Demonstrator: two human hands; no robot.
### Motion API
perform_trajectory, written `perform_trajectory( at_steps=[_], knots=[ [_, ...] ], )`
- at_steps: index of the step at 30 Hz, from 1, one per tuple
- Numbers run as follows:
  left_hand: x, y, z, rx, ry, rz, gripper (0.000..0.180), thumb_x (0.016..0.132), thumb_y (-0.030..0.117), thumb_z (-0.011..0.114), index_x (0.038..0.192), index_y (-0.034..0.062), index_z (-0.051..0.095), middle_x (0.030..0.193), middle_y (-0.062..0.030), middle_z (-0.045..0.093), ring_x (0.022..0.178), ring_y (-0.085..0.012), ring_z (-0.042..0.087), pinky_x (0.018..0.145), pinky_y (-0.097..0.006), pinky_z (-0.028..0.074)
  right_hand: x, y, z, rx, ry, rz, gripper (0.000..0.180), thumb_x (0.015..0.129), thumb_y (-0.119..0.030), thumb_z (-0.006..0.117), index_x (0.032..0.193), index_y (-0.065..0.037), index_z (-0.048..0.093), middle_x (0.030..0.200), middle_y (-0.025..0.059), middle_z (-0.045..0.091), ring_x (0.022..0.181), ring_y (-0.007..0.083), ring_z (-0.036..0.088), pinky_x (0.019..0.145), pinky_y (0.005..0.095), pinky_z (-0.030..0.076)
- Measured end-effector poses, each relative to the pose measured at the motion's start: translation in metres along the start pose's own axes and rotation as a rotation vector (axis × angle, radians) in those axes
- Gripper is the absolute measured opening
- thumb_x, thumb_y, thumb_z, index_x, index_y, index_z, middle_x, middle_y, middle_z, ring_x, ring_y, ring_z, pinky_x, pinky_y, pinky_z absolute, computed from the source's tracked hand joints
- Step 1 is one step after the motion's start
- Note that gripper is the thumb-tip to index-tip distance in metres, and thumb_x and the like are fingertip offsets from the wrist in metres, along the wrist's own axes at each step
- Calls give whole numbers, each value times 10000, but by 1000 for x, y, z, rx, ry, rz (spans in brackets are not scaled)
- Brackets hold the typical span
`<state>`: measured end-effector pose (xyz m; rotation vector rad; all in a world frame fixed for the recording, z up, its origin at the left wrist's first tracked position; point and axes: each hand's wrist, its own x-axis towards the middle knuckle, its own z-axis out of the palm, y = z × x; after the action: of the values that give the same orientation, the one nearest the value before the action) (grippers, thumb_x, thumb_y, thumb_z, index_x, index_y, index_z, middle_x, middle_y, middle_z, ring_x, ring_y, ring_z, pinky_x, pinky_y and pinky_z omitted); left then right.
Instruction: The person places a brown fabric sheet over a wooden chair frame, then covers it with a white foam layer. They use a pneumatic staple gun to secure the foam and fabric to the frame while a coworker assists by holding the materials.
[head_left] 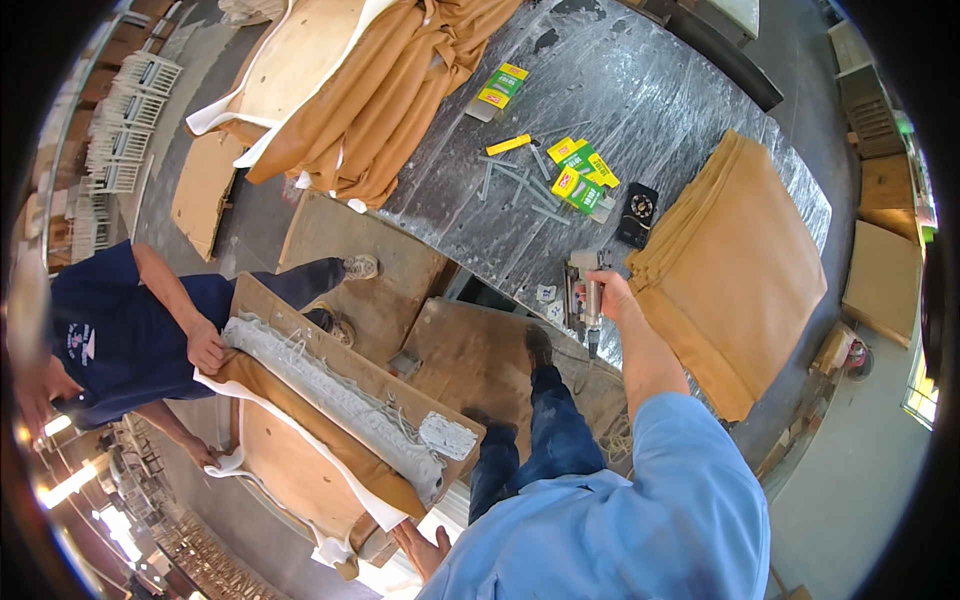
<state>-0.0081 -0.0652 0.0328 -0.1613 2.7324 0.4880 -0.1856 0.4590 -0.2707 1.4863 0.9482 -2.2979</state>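
My right hand (pixel 616 296) is closed round the handle of a staple gun (pixel 577 292) at the table's near edge. At the bottom, my left hand (pixel 422 548) lies with fingers stretched out against the near corner of an upholstered panel (pixel 290 462). This panel has a bare wooden back, tan covering and white padding along its edges. It rests beside a padded wooden box frame (pixel 345 400) with grey-white lining. A co-worker's hands (pixel 207 347) touch the panel and its padding at the far end.
On the dark table (pixel 440 160) lie staple boxes (pixel 580 190), loose staple strips (pixel 520 180), a small black device (pixel 638 213) and a stack of tan covers (pixel 740 270). Another tan-covered panel (pixel 320 60) hangs over its left edge. A co-worker (pixel 140 310) stands at left.
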Motion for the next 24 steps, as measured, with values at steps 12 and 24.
perform_trajectory(
  at_steps=[12, 24],
  knots=[
    [34, 16, -3, 8, 2, -5, 785, 937, 125, 768, 1640, -17, 447, 1649, -354, 457, 1540, -561, 421, 1285, -610, 343, -3, 7, -18, -1058, 646, -322, 408, 916, -307, 775, 1253, -76, 771, 1333, 245, 737, 1229, 440, 707, 1040, 520, 571],
    [38, 20, -7, 22, 19, 2, 803, 937, 124, 766, 1652, -17, 430, 1657, -362, 442, 1547, -561, 412, 1289, -600, 340, -67, -41, -97, -1530, 876, -475, 565, 879, -156, 829, 1393, -134, 594, 1405, 183, 549, 1363, 407, 538, 1091, 523, 535]
  ],
)
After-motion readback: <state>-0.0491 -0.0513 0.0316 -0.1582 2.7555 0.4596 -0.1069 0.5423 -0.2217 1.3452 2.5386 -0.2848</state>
